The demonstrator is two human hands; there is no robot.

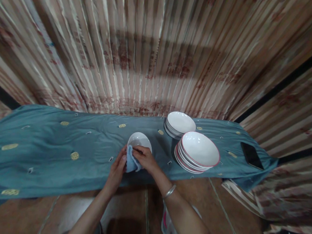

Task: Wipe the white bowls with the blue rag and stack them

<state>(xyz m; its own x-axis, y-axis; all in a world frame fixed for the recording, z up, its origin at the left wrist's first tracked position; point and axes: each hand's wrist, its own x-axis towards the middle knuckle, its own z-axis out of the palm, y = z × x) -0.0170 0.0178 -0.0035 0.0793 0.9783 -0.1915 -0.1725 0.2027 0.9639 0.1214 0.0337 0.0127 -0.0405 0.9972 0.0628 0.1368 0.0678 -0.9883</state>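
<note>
A small white bowl (140, 139) is held over the front half of the cloth-covered table. My left hand (118, 166) grips its left side, with the fingers and thumb closed around the rim and a cloth edge. A light blue cloth (132, 162) hangs over the near rim of the bowl. My right hand (143, 156) pinches the cloth at the bowl's inside, fingers closed on it. To the right stands a stack of white bowls with red rims (200, 150). Behind that sits a stack of white plates (181, 123).
A teal tablecloth (47, 140) with yellow pineapple prints covers the long narrow table. A black phone (251, 155) lies near its right end. Pleated patterned curtains (140, 50) hang right behind the table. Tiled floor (125, 216) shows below the front edge.
</note>
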